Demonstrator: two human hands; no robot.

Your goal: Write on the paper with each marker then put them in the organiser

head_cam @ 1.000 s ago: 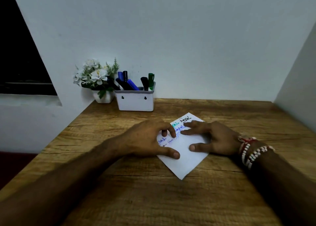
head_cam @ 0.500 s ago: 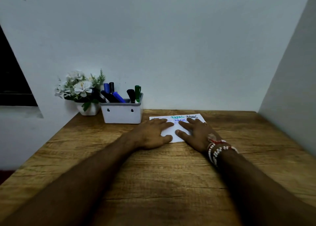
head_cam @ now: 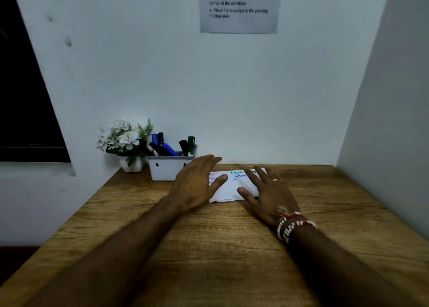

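The paper (head_cam: pixel 228 190) lies flat on the table (head_cam: pixel 209 248), close to the far edge and just to the right of the organiser (head_cam: pixel 168 169). It carries short lines of writing in green, blue and a dark colour, too blurred to read.

The organiser stands at the far left corner of the table, against the wall (head_cam: pixel 162 74). The markers (head_cam: pixel 162 146) are all inside it: blue and black ones lean in the left part, and a black one and a green one stand more upright at the right end. No marker is on the table or in a hand. I judge that the writing and the putting away are both done.

Both hands are open and hold nothing. The right hand (head_cam: pixel 267 195) lies with spread, straight fingers on the right part of the paper, probably to keep the thin sheet flat and in place. The left hand (head_cam: pixel 197 181) has straight fingers over the left end of the paper, near the organiser. I cannot tell if it presses the sheet or hovers above it.

Beaded bracelets (head_cam: pixel 292 225) are on the right wrist. A flower pot (head_cam: pixel 132 164) stands just left of the organiser, and a printed sheet (head_cam: pixel 239 7) hangs on the wall above.
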